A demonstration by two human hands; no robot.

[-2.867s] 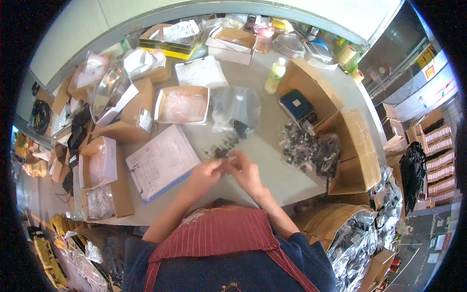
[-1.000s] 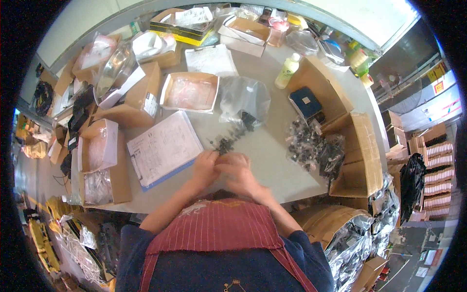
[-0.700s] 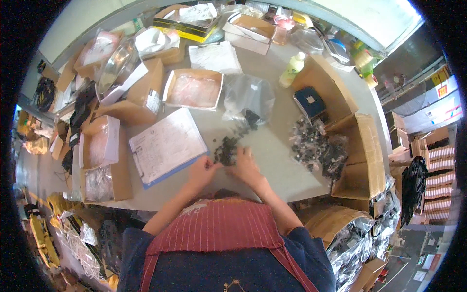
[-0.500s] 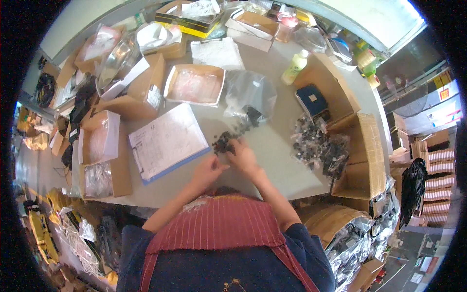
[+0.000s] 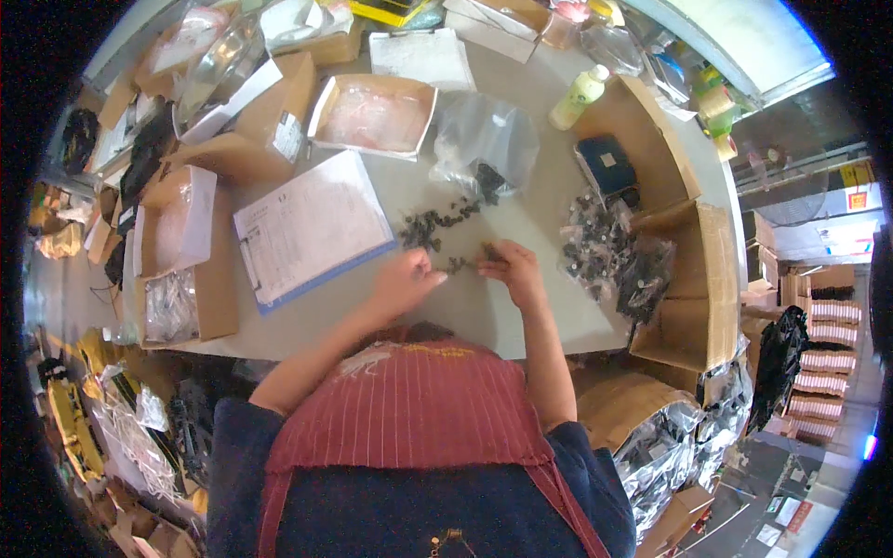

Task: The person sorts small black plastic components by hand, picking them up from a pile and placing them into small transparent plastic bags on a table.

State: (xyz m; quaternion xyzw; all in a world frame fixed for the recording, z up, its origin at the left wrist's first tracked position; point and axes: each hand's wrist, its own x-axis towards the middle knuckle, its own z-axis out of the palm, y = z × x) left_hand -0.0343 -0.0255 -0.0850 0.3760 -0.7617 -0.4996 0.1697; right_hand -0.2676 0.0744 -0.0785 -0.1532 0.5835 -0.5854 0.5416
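Left hand: fingers curled; I cannot tell if they close on a bit.
Small black bits: on the table, in a loose pile just past the left hand, with a few between the hands.
Right hand: fingers bent, a dark bit at the tips; I cannot tell if they grip it.
Pile trouble: a bump could scatter the bits.
Heap trouble: bits pushed far right could mix into the big heap.
Count: one clipboard, two hands, too many bits, one clear bag, one bottle.
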